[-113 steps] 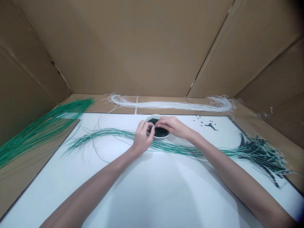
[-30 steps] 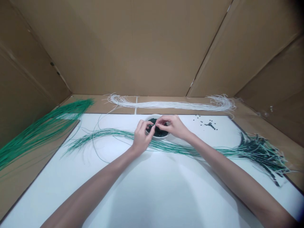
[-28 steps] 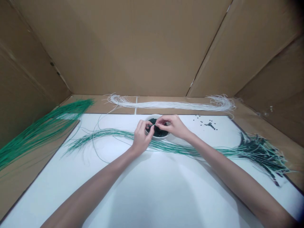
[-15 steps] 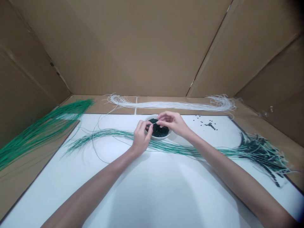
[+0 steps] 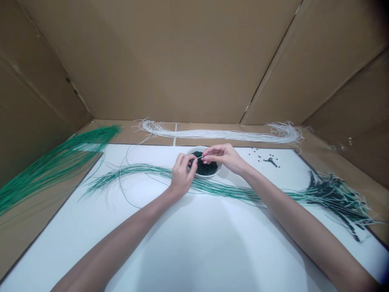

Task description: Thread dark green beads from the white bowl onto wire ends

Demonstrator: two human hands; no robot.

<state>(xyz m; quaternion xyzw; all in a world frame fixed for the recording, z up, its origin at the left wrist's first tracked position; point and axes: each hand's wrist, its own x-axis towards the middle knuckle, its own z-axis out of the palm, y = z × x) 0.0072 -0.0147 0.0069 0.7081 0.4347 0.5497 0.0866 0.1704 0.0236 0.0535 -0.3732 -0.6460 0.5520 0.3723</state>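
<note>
My left hand (image 5: 183,171) is closed in a pinch on a thin cord (image 5: 199,157), whose short end sticks out to the right. Just right of it, my right hand (image 5: 226,158) pinches what looks like a tiny black bead at the cord's tip; the fingers partly hide it. Both hands are above a white bowl (image 5: 209,177) filled with small black beads (image 5: 204,166). A bundle of green and white cords (image 5: 219,190) runs across the table under my wrists. Black beads (image 5: 328,187) are strung in rows near its right end.
Loose black beads (image 5: 270,162) lie scattered right of the bowl. White cords (image 5: 219,134) stretch along the back by the cardboard wall (image 5: 182,61). At the left lies a spread of green cords (image 5: 60,158). The white tabletop (image 5: 194,243) extends toward me.
My right hand's fingers have drawn together into a pinch at the cord's tip. My left hand keeps its hold. The whole view has shifted slightly.
</note>
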